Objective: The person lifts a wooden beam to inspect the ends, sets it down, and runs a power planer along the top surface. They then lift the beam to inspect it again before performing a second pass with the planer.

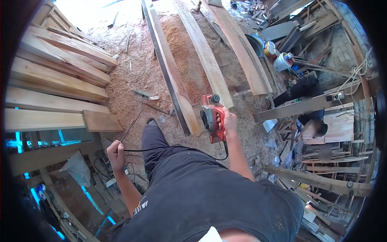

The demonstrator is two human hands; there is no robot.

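Observation:
A red electric hand planer (213,117) is in my right hand (229,123), the fingers wrapped round its handle. It hangs near the near ends of the long planks, apart from my body. From its back a black power cord (161,149) loops across my front to my left hand (116,154), which is closed round the cord. Close beyond the planer lie a plank with a dark edge (172,72), a pale middle plank (203,56) and a wider plank (242,52) on the right.
Thick boards (60,90) are stacked at the left. A power strip (145,94) lies on the shavings-covered floor. At the right, another person (312,127) is near wooden beams (298,107) and scrap. A white bucket (283,61) stands at the upper right.

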